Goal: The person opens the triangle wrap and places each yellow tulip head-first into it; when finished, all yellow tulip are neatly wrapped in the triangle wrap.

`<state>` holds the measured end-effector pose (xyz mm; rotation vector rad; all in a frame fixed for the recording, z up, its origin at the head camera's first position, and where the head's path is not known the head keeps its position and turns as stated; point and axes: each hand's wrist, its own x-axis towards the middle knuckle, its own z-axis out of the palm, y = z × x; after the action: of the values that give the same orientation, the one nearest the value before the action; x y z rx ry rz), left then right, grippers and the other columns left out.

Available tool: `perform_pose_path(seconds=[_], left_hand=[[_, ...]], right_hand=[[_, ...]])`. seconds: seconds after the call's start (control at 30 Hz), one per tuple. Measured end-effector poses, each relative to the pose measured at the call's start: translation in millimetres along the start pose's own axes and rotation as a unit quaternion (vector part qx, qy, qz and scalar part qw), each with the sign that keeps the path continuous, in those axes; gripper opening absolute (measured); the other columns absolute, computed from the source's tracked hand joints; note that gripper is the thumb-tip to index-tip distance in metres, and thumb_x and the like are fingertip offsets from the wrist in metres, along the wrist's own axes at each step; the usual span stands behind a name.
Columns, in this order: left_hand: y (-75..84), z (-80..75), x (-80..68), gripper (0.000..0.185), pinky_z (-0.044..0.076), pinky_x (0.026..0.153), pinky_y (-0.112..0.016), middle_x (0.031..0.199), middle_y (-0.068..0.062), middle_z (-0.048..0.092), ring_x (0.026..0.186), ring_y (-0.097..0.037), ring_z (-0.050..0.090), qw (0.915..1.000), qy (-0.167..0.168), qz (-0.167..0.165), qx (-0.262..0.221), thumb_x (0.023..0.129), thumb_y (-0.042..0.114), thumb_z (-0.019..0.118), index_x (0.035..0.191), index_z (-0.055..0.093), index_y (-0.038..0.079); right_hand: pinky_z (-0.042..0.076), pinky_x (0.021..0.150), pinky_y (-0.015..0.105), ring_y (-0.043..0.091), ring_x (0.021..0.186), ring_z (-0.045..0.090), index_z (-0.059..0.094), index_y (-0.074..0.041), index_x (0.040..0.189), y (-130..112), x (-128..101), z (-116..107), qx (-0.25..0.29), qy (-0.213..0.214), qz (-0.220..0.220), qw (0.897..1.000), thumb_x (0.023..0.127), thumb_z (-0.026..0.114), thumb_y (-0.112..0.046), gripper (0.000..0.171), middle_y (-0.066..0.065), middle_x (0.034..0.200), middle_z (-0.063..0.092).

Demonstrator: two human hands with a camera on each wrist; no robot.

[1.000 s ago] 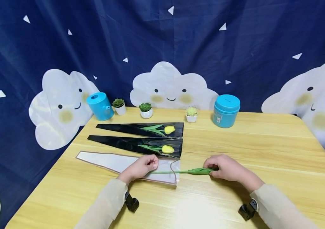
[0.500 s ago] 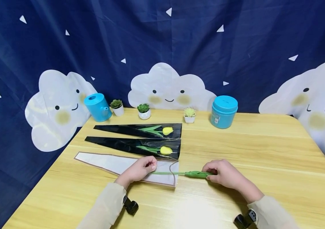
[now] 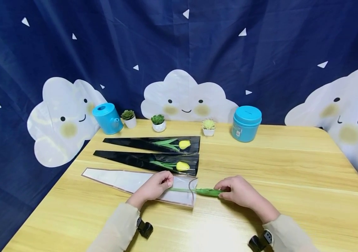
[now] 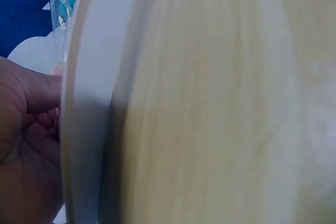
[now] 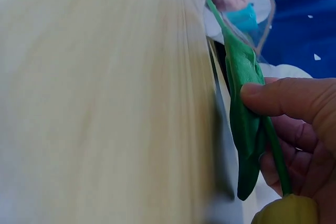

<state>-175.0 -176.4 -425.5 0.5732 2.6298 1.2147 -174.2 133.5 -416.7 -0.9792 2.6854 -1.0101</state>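
Note:
A white flower sleeve [image 3: 116, 177] with a brown border and a clear front lies flat on the table. My left hand [image 3: 154, 185] pinches the sleeve's clear film near its wide mouth; the left wrist view shows the sleeve edge [image 4: 86, 103] beside the thumb. My right hand [image 3: 237, 190] grips an artificial tulip at its green leaves [image 5: 244, 114] and stem. Below that hand in the right wrist view shows the yellow tulip head [image 5: 289, 212]. The tulip's stem [image 3: 180, 190] lies inside the sleeve, while its leaves are just outside the mouth.
Two black sleeves, a farther one [image 3: 131, 142] and a nearer one [image 3: 128, 160], each hold a yellow tulip. Along the back stand a blue watering can [image 3: 107, 119], several small potted succulents [image 3: 158, 122] and a blue lidded canister [image 3: 246, 124]. A cloud-printed curtain [image 3: 216, 42] hangs behind.
My right hand has moved left with the tulip, sliding the stem deeper into the sleeve. The leaves are now at the sleeve's mouth. My left hand stays on the sleeve; the view shifted slightly.

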Motion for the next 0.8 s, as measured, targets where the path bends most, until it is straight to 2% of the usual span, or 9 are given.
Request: perform_pose_path(seconds=[0.23, 0.4, 0.8], left_hand=[[3.0, -1.1, 2.3, 0.015, 0.034, 0.066, -0.024, 0.074, 0.003, 0.041, 0.071, -0.011, 0.042, 1.0, 0.004, 0.007, 0.0, 0.089, 0.002, 0.055, 0.077, 0.049, 0.008], [7.9, 0.5, 3.5, 0.015, 0.034, 0.066, -0.024, 0.074, 0.003, 0.041, 0.071, -0.012, 0.042, 0.9999, -0.002, 0.009, -0.007, 0.09, 0.002, 0.055, 0.077, 0.049, 0.007], [12.1, 6.1, 5.3, 0.014, 0.033, 0.066, -0.023, 0.073, 0.002, 0.04, 0.071, -0.011, 0.041, 0.9996, -0.012, 0.012, -0.023, 0.089, 0.001, 0.054, 0.078, 0.049, 0.006]], right_hand=[[0.042, 0.058, 0.02, -0.003, 0.062, 0.048, 0.072, -0.011, 0.09, -13.2, 9.8, 1.3, -0.003, -0.006, 0.001, 1.0, 0.076, 0.071, -0.006, 0.016, -0.012, 0.07, 0.061], [0.041, 0.057, 0.019, -0.003, 0.06, 0.047, 0.071, -0.011, 0.089, -19.3, 15.8, 4.3, -0.001, 0.003, -0.018, 1.0, 0.075, 0.072, -0.005, 0.015, -0.012, 0.067, 0.06], [0.045, 0.057, 0.018, 0.0, 0.064, 0.058, 0.07, -0.009, 0.085, -34.9, 27.4, 13.7, 0.015, 0.009, -0.012, 1.0, 0.074, 0.074, -0.005, 0.012, -0.004, 0.071, 0.067]])
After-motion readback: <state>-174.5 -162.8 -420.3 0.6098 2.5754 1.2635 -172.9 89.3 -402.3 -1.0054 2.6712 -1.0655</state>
